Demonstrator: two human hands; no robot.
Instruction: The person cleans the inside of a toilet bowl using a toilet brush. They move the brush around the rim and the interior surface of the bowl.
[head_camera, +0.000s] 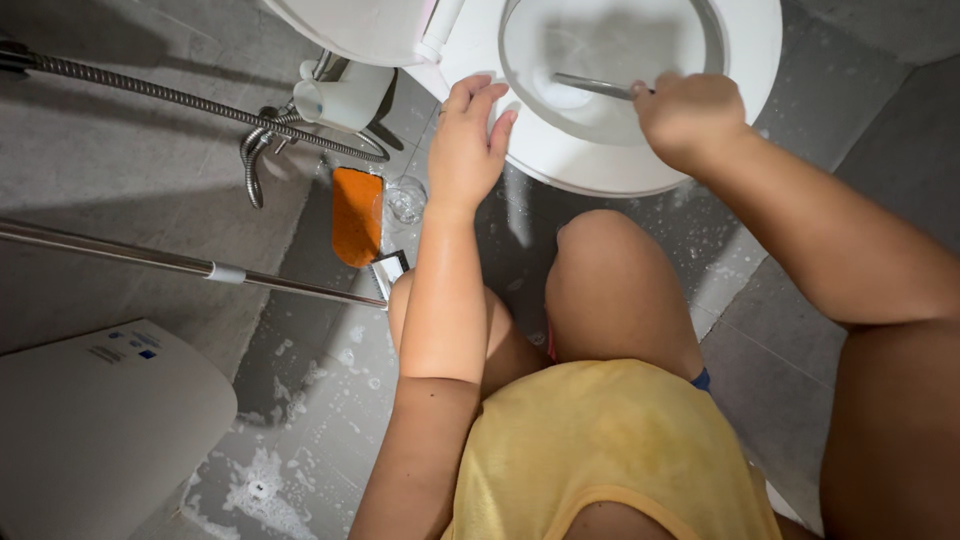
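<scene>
Yellow cloth of the person's shirt fills the bottom centre of the frame, with two bare knees above it as they crouch over a wet, soapy grey tiled floor. At lower left sits a white lid-like panel, and a long metal pole crosses the left half of the frame. Just left of the left forearm lies an orange scrubbing pad, with a small clear cup beside it.

Higher up, the left hand rests open, fingers spread flat on the near rim of the white toilet bowl, holding nothing. The right hand, at upper right, is closed in a fist around the handle of a brush. The handle's long axis runs almost level from the fist leftward into the bowl, its working end down in the water near the upper centre; the head itself is too blurred to make out. The right hand is the one on the tool; the left only braces.

Farthest, at upper left, a coiled metal spray hose leads to a white nozzle holder beside the toilet's base.
</scene>
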